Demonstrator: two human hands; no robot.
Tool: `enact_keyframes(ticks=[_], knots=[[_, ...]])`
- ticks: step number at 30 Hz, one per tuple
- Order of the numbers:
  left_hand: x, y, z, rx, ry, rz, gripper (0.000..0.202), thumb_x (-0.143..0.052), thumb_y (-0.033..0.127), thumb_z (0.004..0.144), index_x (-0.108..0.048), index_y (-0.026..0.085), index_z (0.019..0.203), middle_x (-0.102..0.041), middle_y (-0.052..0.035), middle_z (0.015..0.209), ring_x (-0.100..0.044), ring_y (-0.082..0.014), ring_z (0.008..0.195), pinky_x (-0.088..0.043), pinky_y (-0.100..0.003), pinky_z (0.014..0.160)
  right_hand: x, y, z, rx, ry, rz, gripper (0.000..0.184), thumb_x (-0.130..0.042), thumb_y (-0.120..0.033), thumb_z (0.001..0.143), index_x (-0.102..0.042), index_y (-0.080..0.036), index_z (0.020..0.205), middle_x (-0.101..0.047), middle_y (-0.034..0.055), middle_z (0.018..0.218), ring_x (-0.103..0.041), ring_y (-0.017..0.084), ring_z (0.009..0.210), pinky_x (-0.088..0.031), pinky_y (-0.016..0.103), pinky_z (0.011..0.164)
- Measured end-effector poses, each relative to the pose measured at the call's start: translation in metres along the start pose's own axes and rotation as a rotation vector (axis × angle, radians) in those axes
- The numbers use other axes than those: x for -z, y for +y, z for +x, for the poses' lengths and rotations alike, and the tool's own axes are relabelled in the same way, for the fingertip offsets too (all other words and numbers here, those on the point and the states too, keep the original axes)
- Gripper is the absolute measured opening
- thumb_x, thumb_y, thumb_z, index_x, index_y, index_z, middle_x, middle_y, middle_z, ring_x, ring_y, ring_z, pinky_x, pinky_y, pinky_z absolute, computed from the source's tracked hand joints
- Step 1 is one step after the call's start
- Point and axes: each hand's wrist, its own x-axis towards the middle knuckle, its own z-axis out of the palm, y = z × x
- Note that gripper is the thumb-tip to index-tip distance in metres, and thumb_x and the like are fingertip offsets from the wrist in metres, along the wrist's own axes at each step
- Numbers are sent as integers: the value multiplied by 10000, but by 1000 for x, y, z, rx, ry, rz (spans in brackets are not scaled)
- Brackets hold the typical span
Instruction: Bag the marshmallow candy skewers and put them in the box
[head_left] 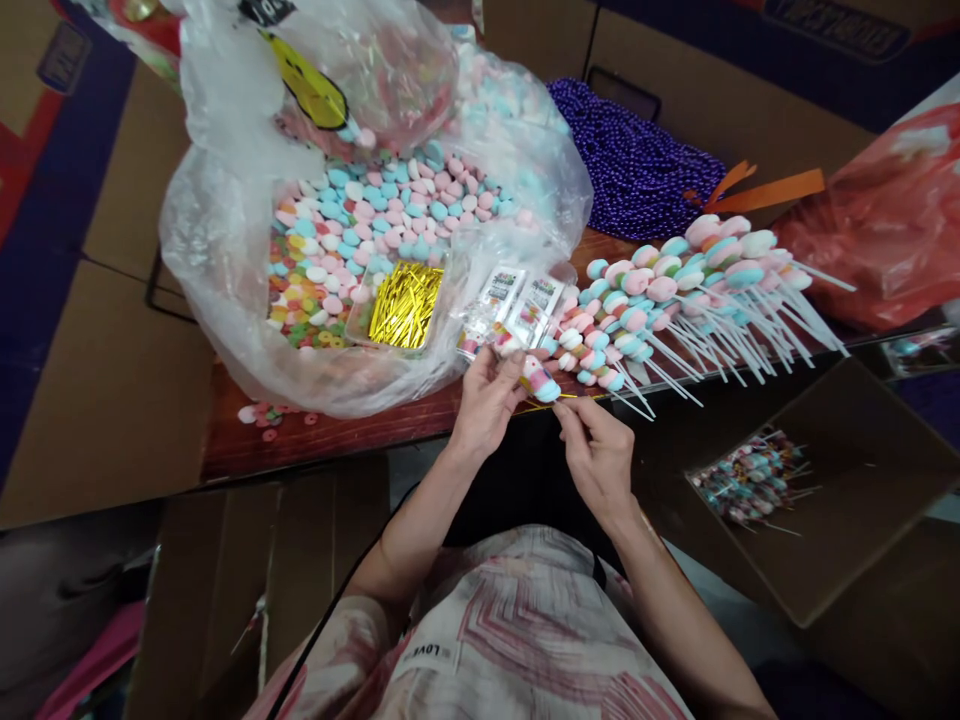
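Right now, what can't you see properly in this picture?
Head view: small print on the white packets, too tiny and blurred.
Head view: the red bag's far side, cut off by the right edge.
Head view: part of the wrapped candy, hidden by the left hand.

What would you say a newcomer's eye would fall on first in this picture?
Probably the big cloudy plastic bag on the table's left side, spread open around pastel candies, with bright gold ties in a tray. To its right, candy skewers on white sticks lie in front of shiny purple strands. Between bag and skewers, the left hand holds a wrapped candy, the right hand close beside it.
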Motion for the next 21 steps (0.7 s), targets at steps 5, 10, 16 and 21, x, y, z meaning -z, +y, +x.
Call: enact_keyframes(ticks=[5, 10, 16, 21], knots=[[-3, -9, -6, 65, -39, 1, 472, -886, 472, 685, -651, 179, 971, -789, -68, 954, -766, -242, 997, -604, -342, 877, -11, -1, 7, -84, 39, 7, 273, -536, -308, 964, -566, -219, 708, -542, -42, 558, -493, 107, 500, -400, 243, 546], [6, 0, 1, -36, -17, -56, 410, -888, 429, 703, -654, 195, 945, -782, -33, 931, -776, -229, 971, -592, -339, 906, 0, -4, 2, -118, -91, 31, 223, -549, -345, 975, -643, -214, 821, -601, -32, 610, -519, 107, 513, -400, 235, 540], [4, -7, -8, 39, 0, -3, 406, -849, 493, 734, -679, 178, 923, -784, -79, 948, -756, -269, 1056, -589, -367, 915, -4, -5, -4, -150, -158, 157, 275, -522, -331, 985, -612, -212, 755, -497, -58, 526, -450, 94, 463, -362, 230, 491], [16, -7, -25, -35, 19, 44, 329, -817, 470, 773, -735, 181, 908, -792, -88, 945, -751, -250, 999, -582, -355, 893, -23, -10, -3, -219, -214, 289, 193, -545, -373, 973, -620, -222, 879, -614, -32, 676, -498, 99, 528, -413, 231, 536]])
